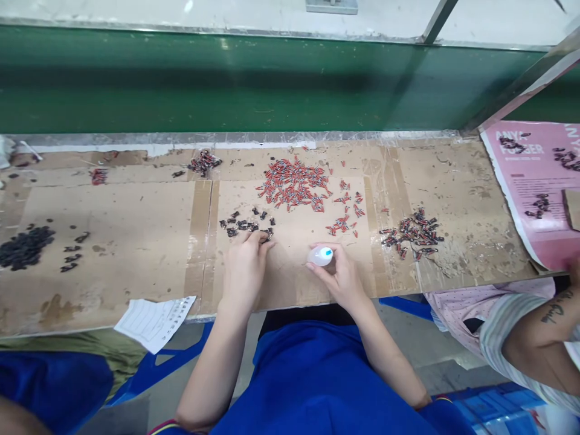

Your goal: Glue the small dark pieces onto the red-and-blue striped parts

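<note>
Holding the white bottle (319, 258) in my right hand (343, 275), thumb and fingers wrapped on either side, blue tip facing up. Position: just in from the near edge of the bench (136, 223), ahead of my torso. Left hand (243, 266) palm down, wrist over the near edge, fingers curled at the front of the small black parts (242, 225). Hands apart, bare cardboard between them.

Around: big heap of red parts (294, 183) beyond both hands, toward the far edge, with a loose red scatter (342, 225) on its right flank. Mixed red-black pile (414, 234) farther toward the bench's right end. Smaller dark pile (203, 163) and red bundle (98, 176) near the far edge, left side. Black heap (27, 246) at the left end, short column of dark pieces (71, 258) beside it. Paper slip (155, 323) overhangs the near edge. Pink poster (521, 199) at the right end, co-worker's arm (544, 338) below it. Green panel (272, 84) runs behind the far edge.

Hard to read: left fingertips hide part of the black group; can't tell if they pinch a piece. Poster and black heap get cut off at the sides. Slip's print illegible.
</note>
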Action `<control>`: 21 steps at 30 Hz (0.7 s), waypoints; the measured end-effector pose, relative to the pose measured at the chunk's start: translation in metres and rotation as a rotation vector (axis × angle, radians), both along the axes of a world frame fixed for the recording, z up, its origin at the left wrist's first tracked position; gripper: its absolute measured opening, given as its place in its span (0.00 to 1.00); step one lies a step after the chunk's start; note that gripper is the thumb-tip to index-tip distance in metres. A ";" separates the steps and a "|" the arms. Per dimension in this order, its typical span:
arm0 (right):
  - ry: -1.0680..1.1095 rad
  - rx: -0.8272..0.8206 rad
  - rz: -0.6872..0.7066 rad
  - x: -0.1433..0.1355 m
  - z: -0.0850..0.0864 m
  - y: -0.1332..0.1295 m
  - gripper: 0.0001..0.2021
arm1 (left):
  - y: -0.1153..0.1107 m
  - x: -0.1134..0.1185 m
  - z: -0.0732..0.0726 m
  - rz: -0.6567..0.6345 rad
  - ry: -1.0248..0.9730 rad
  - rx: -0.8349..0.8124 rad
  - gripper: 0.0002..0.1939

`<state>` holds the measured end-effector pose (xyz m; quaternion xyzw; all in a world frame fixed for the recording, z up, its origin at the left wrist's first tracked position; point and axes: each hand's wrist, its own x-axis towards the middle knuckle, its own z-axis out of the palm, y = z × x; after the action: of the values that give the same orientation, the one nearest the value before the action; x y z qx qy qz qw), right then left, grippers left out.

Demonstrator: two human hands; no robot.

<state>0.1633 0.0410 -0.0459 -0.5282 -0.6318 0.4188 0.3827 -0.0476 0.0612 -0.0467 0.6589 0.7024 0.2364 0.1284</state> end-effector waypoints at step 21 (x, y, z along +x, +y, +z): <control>0.651 -0.237 -0.574 0.013 0.004 0.000 0.11 | -0.041 0.046 -0.023 -0.146 -0.213 0.176 0.06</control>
<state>0.1766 0.0406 -0.0422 -0.5632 -0.2539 0.5095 0.5990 -0.0011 0.0199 -0.0701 0.6880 0.6117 0.3560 0.1606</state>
